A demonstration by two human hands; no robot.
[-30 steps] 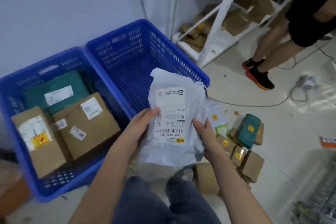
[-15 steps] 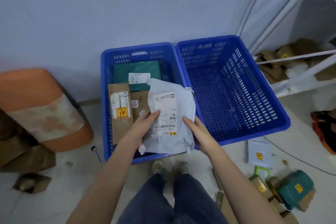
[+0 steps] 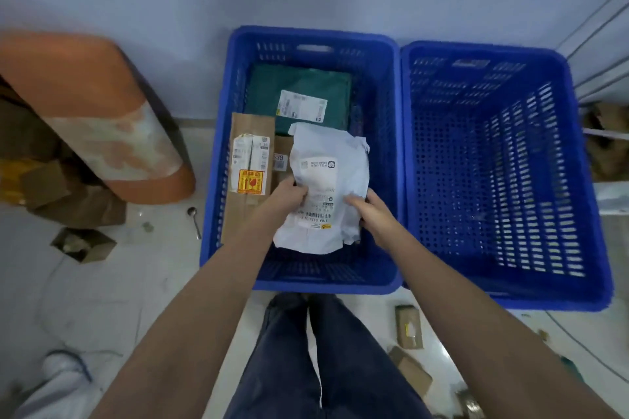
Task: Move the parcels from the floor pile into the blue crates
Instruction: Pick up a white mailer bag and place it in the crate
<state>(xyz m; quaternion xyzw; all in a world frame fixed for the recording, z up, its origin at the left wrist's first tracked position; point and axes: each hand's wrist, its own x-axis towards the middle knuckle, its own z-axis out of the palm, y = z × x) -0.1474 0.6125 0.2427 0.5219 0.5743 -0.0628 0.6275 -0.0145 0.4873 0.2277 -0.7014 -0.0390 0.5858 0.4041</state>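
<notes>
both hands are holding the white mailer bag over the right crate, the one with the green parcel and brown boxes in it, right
Not quite. In the head view, the left hand and right hand hold the white mailer bag over the left crate, not the right one. The left crate is the one holding the green parcel and brown boxes; the right crate shows only bare mesh.

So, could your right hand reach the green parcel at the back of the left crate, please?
Probably not yet: the right hand grips the white plastic mailer bag, which partly covers the green parcel.
</notes>
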